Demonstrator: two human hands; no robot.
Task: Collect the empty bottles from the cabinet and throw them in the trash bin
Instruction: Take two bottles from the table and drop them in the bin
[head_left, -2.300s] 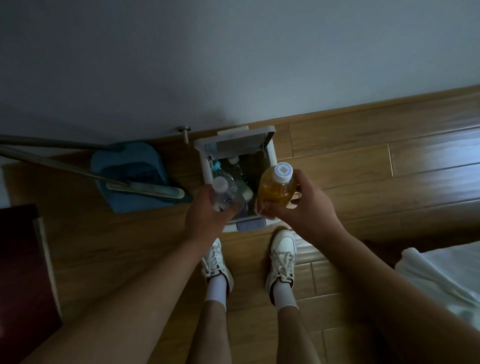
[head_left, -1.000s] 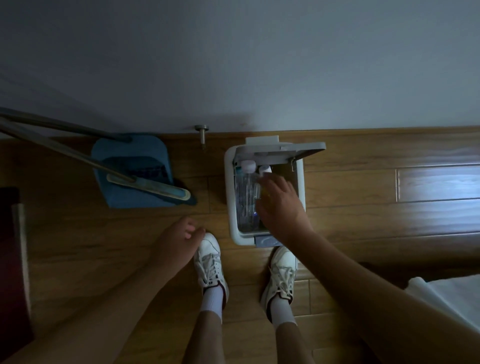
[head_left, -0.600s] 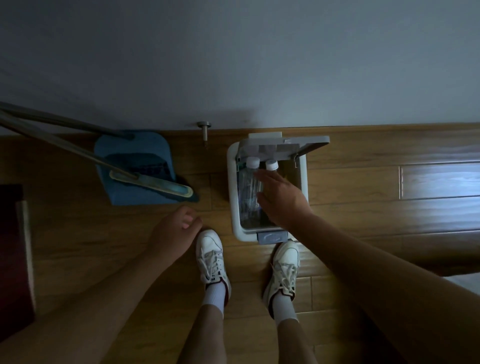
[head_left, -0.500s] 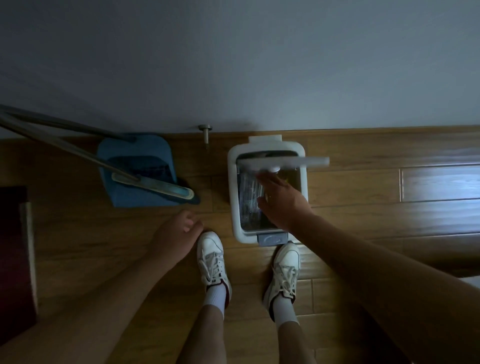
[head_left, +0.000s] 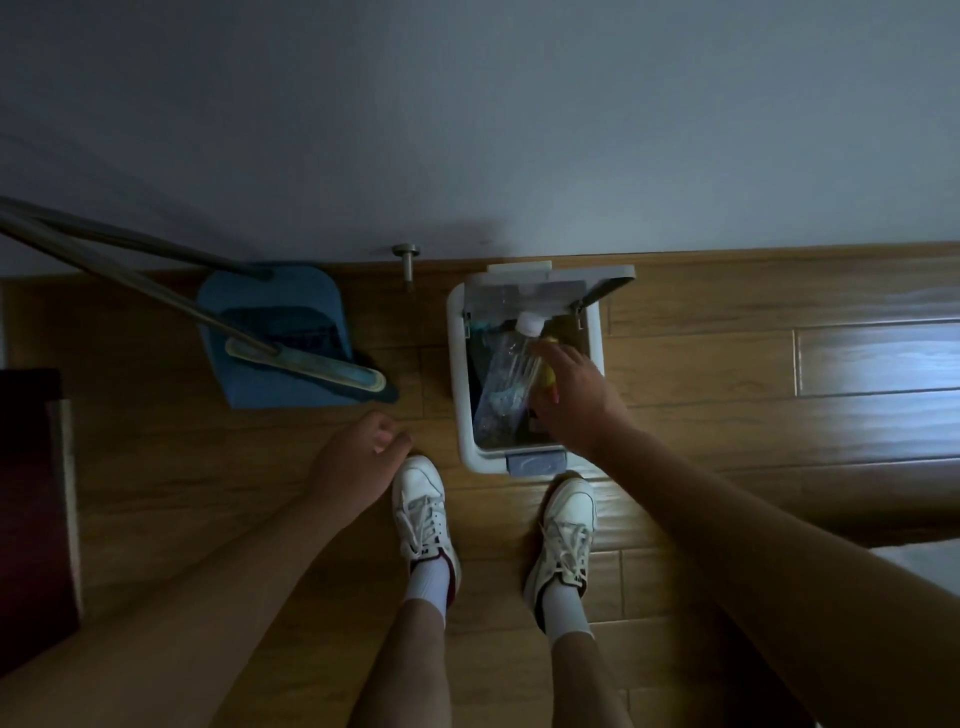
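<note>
The white pedal trash bin (head_left: 460, 364) stands against the wall with its lid (head_left: 550, 283) raised. Inside it a clear plastic bottle (head_left: 506, 382) with a white cap lies slanted, cap toward the wall. My right hand (head_left: 574, 400) reaches palm-down into the bin, fingers curled over an amber bottle (head_left: 548, 376) of which only a yellow sliver shows. My left hand (head_left: 358, 462) hangs loosely curled and empty to the left of the bin, above my left shoe. The cabinet is out of view.
A blue dustpan (head_left: 275, 332) with a broom (head_left: 306, 364) and long metal handles leans on the wall at left. A metal door stop (head_left: 408, 257) sits between dustpan and bin. My right shoe (head_left: 569, 525) is just before the bin's grey pedal (head_left: 535, 462). Dark furniture (head_left: 31, 499) stands far left.
Both bottles went from my hands into the bin. The lid, half lowered half a second ago, is raised again. The clear bottle now lies slanted, and my left hand has stayed put.
</note>
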